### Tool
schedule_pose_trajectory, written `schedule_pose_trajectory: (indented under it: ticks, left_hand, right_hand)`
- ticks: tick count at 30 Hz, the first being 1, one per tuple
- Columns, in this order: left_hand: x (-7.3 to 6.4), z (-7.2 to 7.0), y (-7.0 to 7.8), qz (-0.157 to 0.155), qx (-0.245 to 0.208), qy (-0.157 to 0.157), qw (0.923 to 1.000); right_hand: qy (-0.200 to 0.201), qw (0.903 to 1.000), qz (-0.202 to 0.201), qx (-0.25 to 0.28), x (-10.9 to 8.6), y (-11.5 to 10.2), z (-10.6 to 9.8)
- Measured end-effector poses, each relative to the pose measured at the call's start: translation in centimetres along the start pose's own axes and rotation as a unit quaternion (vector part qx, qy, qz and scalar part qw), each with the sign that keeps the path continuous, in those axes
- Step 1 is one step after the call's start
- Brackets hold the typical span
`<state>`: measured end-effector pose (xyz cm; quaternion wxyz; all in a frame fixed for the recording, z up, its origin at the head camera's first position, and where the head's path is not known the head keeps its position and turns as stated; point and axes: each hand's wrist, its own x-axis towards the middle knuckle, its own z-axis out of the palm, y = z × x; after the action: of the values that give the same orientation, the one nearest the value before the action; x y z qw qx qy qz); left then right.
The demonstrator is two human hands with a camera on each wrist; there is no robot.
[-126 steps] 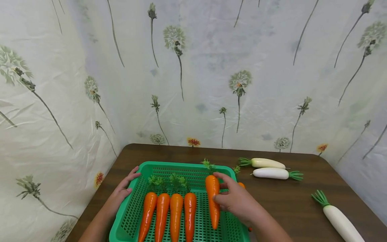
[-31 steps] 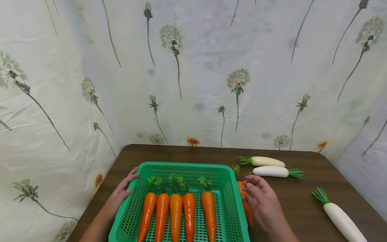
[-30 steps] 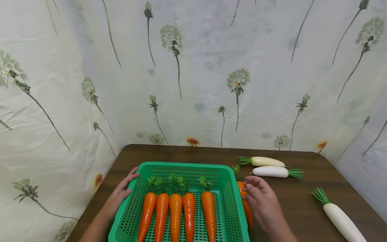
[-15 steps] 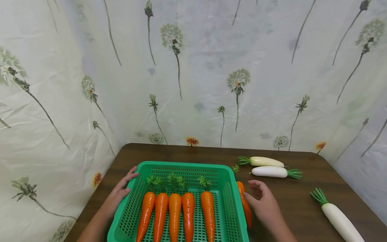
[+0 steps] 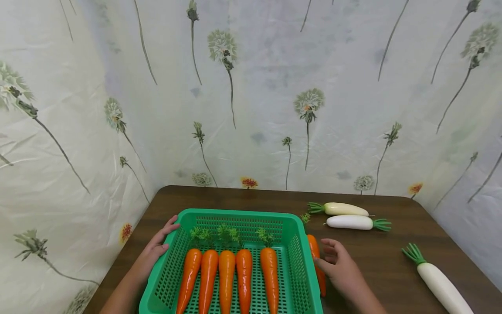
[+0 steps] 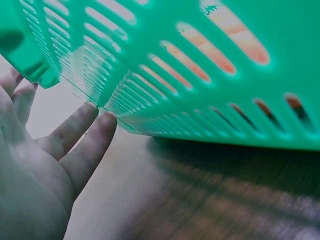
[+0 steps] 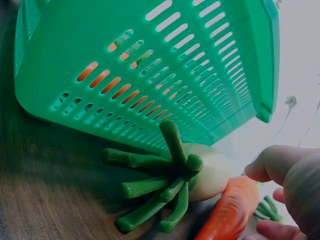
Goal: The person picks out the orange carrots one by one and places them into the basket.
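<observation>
A green perforated basket point(image 5: 239, 212) holds several orange carrots point(image 5: 226, 274) laid side by side, with leafy tops toward its back wall. My left hand point(image 5: 154, 249) rests at the basket's left rim; its extended fingers touch the outer wall in the left wrist view. Along the basket's right outside lies another carrot point(image 5: 320, 279), partly hidden by the rim. Over this carrot's right side is my right hand point(image 5: 342, 267), fingers loosely bent, the thumb overlapping the carrot. In the right wrist view the thumb and fingers of that hand hover right at the carrot's thick end.
Two white radishes point(image 5: 349, 223) lie at the back right of the brown table point(image 5: 392, 270). A third white radish point(image 5: 443, 283) lies at the far right. Close beside the basket, the right wrist view shows a radish point(image 7: 205, 175) with thick green stalks.
Earlier my right hand lowered a carrot into the basket and let it go. It then moved right, outside the basket, and has edged closer to the carrot there. The left hand stays put.
</observation>
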<state>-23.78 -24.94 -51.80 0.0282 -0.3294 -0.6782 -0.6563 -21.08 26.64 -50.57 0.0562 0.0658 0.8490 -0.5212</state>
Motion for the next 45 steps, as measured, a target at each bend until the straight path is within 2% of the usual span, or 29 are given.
schedule_pose_trajectory:
  ticks: [5,16,21,27,33,39,45]
  left_hand:
    - [0.0,0.1,0.3,-0.014,0.008,-0.002,0.9999]
    - [0.0,-0.1,0.5,-0.008,0.013,-0.002,0.9999]
    - [-0.1,0.1,0.6,-0.013,0.008,-0.002,0.9999]
    - [0.0,0.1,0.4,0.006,0.009,-0.005,0.9999]
    - [0.0,0.1,0.3,0.006,0.007,-0.004,0.9999]
    - [0.1,0.0,0.4,0.016,0.001,-0.003,0.9999]
    - [0.1,0.0,0.3,0.011,0.010,-0.006,0.9999]
  right_hand:
    - [-0.004,0.9999,0.004,-0.015,0.0,0.0,0.1]
    - [-0.001,0.9995,0.013,-0.031,0.1,0.1,0.6]
    - [-0.003,0.9988,0.004,-0.049,0.4,0.5,0.7]
    - [0.006,0.9981,-0.007,-0.061,0.5,0.7,0.9]
    - [0.012,0.9975,-0.013,-0.068,0.6,0.6,1.1]
    - [0.022,0.9985,-0.001,-0.050,0.3,0.6,1.3]
    - [0.031,0.9990,0.008,-0.032,0.0,0.7,1.5]
